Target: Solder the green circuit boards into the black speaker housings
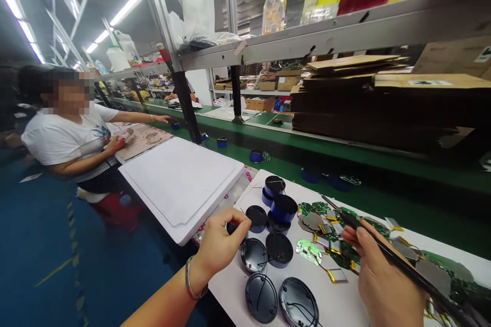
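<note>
My left hand (222,240), with a bracelet at the wrist, is closed in a pinch over the left edge of a group of round black-and-blue housings. Whatever its fingertips hold, if anything, is hidden. Beside it stand a black round housing (279,249) and a stacked blue housing (284,208). Nearer lie black round covers (261,297) with thin wires. My right hand (383,271) is wrapped round a soldering iron (387,248), its tip pointing up and left. Under and beside it lie green circuit boards (309,251) wired to small silver battery packs (336,276).
A white foam board (184,179) lies to the left. A co-worker (72,133) sits beyond it, one arm stretched towards the green conveyor belt (238,148), which carries blue housings. Stacked cardboard (376,102) stands behind the belt. Overhead runs a metal shelf (291,41) with bottles.
</note>
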The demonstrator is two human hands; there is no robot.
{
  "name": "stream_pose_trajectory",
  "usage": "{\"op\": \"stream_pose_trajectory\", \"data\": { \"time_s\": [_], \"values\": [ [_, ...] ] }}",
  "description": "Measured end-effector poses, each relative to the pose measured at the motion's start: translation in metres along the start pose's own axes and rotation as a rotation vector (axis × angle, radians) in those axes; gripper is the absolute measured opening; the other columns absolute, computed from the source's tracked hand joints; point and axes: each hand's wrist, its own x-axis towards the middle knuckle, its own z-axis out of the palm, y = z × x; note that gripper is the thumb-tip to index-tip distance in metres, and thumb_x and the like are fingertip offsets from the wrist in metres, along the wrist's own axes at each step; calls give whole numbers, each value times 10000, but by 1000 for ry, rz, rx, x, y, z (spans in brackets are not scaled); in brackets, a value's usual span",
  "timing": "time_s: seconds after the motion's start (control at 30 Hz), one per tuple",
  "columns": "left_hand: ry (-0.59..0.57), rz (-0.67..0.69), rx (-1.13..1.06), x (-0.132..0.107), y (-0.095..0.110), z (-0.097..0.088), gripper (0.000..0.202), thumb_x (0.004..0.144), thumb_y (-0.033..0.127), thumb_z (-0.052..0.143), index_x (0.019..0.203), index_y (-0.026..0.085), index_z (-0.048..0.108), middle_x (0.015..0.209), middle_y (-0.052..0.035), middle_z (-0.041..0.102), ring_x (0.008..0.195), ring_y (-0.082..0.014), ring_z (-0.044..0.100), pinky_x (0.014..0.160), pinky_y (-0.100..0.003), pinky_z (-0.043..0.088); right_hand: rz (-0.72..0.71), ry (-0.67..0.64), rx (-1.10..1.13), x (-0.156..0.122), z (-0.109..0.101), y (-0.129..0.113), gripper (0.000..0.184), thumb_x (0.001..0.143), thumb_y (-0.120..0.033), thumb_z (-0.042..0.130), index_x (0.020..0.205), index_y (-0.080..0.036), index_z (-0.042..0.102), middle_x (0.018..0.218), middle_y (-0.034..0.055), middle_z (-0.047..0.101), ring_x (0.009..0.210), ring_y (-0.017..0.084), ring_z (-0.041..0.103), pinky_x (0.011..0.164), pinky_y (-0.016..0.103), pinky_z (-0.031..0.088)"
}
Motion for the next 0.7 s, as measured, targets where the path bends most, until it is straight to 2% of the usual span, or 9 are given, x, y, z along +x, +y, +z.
{"op": "stream_pose_trajectory", "data": {
  "time_s": [0.17,0.33,0.7],
  "values": [
    [-15,-30,-10,3,-3,9,171,829,245,587,683,173,641,774,-29,689,739,-145,620,692,-260,484,51,-5,13,0,5,0,699,685,-620,731,1201,-171,586,980,101,630,940,252,616,1076,498,382],
    [-19,-31,-24,4,-5,17,163,825,244,599,683,173,637,778,-31,692,755,-151,631,705,-265,487,36,-9,58,-1,11,-4,650,718,-577,741,1194,-164,582,1004,97,624,938,217,616,1070,463,407],
    [-26,-56,-29,4,-14,22,160,825,255,603,700,163,644,784,-43,695,753,-156,634,709,-272,490,9,-31,33,-4,14,-5,599,773,-562,713,1216,-179,586,1006,103,621,940,204,614,1083,481,391]
  ]
}}
